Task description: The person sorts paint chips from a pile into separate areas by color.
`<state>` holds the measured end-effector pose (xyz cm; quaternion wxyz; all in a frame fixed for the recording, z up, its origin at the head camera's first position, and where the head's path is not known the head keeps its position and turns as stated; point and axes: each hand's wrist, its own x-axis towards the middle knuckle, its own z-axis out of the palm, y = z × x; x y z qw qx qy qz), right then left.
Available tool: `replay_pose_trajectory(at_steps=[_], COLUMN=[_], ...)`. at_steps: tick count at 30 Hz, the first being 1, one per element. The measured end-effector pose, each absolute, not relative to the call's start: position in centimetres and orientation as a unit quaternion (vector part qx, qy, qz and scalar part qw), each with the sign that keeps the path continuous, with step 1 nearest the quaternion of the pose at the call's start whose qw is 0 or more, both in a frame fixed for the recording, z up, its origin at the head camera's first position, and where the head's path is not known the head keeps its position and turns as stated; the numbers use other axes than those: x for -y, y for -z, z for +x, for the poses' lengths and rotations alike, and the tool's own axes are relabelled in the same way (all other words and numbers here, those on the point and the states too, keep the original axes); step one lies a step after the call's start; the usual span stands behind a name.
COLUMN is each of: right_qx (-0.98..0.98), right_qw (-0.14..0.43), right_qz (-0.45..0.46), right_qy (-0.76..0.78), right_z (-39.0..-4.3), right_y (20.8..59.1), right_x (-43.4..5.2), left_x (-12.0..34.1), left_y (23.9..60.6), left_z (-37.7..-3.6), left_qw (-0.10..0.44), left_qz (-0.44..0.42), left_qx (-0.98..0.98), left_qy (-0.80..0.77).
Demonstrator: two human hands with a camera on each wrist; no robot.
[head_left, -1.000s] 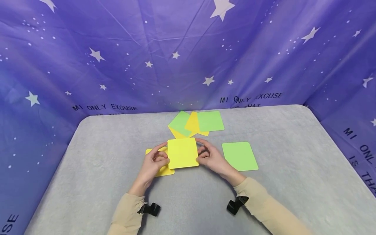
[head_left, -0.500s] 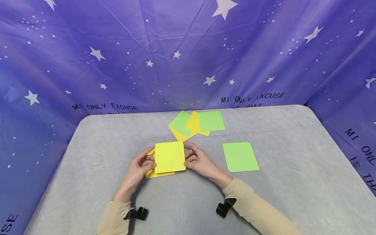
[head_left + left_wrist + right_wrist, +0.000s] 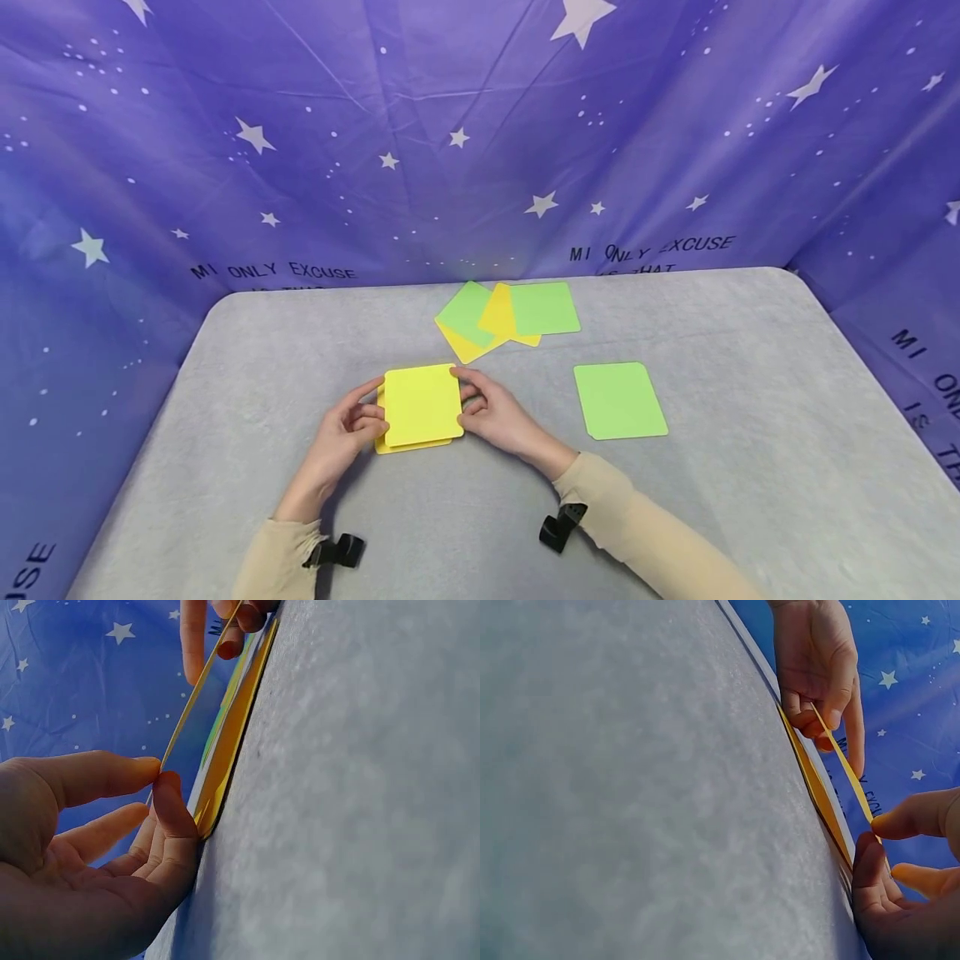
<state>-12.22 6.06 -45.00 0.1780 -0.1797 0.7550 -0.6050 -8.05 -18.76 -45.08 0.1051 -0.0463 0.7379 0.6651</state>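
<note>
Between both hands is a square yellow card [image 3: 423,404]. My left hand [image 3: 337,437] pinches its left edge between thumb and fingers, and my right hand [image 3: 498,417] pinches the right edge. Directly beneath lies another yellow card [image 3: 416,448] on the table, showing only along its left and bottom edges in the head view. Seen edge-on in the left wrist view, the held card [image 3: 186,712] is raised above the lower yellow card [image 3: 238,735]. A gap between the upper card [image 3: 847,769] and the lower one shows in the right wrist view too.
To the right a green card [image 3: 621,400] lies flat on the grey table [image 3: 750,433]. Farther back, overlapping green and yellow cards [image 3: 543,308] form a loose pile. A purple star-patterned cloth [image 3: 480,183] hangs behind the table.
Both hands have carried the yellow card leftward and slightly nearer, from partly overlapping the lower yellow card to nearly lined up over it. The other cards stay put.
</note>
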Motion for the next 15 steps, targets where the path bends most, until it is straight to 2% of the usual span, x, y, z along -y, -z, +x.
replay_pose_trajectory(at_steps=[10,15], right_qx=[-0.813,-0.828], right_qw=[0.165,0.180], right_qz=[-0.238,-0.246], right_qy=[0.504,0.470], right_z=[-12.8,-13.3], right_y=[44.6,44.3], right_x=[-5.5,-5.3], left_x=[19.1,19.1], left_y=[44.7,44.9], left_z=[-8.0,-8.2], left_qw=[0.118,0.122], left_qz=[-0.059,-0.067], left_qx=[-0.775,-0.781], left_qy=[-0.618,-0.608])
